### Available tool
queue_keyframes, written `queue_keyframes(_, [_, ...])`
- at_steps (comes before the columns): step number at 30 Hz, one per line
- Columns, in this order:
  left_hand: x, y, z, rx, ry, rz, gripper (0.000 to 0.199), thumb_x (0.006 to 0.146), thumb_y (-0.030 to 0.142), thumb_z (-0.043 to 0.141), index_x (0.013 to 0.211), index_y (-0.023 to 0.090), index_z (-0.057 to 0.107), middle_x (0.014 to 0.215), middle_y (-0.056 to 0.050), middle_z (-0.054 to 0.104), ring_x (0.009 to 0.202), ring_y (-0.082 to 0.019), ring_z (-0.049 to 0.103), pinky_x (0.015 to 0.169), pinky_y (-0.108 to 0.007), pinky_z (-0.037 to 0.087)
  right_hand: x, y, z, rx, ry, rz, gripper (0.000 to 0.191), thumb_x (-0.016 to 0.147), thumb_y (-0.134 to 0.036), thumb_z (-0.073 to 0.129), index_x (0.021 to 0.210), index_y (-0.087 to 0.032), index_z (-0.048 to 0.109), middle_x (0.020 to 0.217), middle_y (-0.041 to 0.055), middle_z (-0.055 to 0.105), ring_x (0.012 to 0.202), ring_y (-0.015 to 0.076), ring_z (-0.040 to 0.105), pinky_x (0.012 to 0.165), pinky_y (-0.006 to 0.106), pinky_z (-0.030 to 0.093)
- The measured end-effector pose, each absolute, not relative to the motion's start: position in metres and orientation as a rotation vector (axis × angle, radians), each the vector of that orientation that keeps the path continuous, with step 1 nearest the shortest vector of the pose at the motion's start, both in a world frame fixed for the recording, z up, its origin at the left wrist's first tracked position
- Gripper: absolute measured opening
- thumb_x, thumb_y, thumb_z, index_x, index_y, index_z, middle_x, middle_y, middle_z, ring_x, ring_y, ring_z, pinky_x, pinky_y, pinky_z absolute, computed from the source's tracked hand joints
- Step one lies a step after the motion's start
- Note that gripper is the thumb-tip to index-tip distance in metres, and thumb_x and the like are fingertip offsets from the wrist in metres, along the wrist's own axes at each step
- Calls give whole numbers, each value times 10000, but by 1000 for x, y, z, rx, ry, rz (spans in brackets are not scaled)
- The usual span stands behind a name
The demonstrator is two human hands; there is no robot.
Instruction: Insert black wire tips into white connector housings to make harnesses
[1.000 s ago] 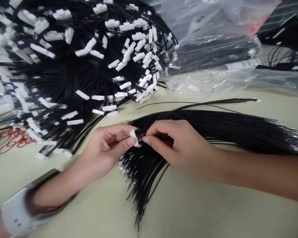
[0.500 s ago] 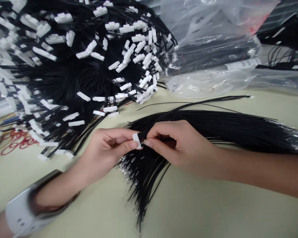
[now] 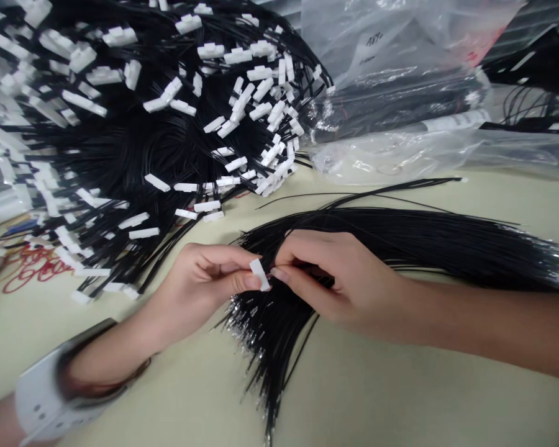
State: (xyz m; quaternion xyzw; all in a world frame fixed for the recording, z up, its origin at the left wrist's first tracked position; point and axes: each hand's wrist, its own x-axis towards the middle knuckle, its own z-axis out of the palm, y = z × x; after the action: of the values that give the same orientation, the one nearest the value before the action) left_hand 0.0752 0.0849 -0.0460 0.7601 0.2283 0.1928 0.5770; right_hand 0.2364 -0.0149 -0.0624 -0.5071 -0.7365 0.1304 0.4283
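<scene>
Between the thumb and forefinger of my left hand [image 3: 193, 292] is a small white connector [image 3: 259, 275], tilted. My right hand [image 3: 349, 285] is pinched just right of it, thumb and forefinger closed on a thin wire whose end meets the connector; the contact point is too small to make out. Beneath both hands lies a thick bundle of black wires [image 3: 419, 239] with bare metallic tips at its ends. A few black wires with a small white end run above the bundle.
A large heap of black cables with white connectors [image 3: 135, 136] fills the upper left. Clear plastic bags [image 3: 395, 149] lie at the back right. Red rubber bands [image 3: 28, 267] rest on the pale table [image 3: 400, 391] at the left.
The connector and my fingertips have shifted slightly down and right. The white-ended wires above the bundle have moved a little left. Both hands keep their pinch.
</scene>
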Motion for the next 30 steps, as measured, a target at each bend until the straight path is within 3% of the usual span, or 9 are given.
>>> queue_keyframes(6, [77,90,-44,1650,497,375,157,728,43,603,736,163,704,652,20,704,610,-57,625,596,-104,483,235,-16,-66,-1226,-1859,206,100,824,-119,440,768,-117,522,702,-24,474,622,40,400,567,176,315])
queue_keyframes(11, [79,88,-42,1666,500,373,181,710,-11,586,696,135,693,608,21,688,576,-52,613,566,-94,481,233,-18,-71,-1272,-1953,75,79,814,-111,442,806,-129,518,729,-11,488,647,71,421,595,222,323])
queue_keyframes(20, [77,80,-43,1847,480,464,184,648,3,654,680,175,709,612,47,687,556,-47,593,528,-69,466,235,-15,-70,-1240,-1952,228,79,796,-93,437,766,-139,493,684,-25,423,599,59,370,548,206,296])
queue_keyframes(30, [77,78,-41,1849,556,387,87,709,84,630,691,150,683,632,3,668,589,-99,576,556,-169,465,234,-17,-68,-1294,-1994,260,89,818,-115,409,769,-145,478,689,-22,444,581,63,354,547,207,291])
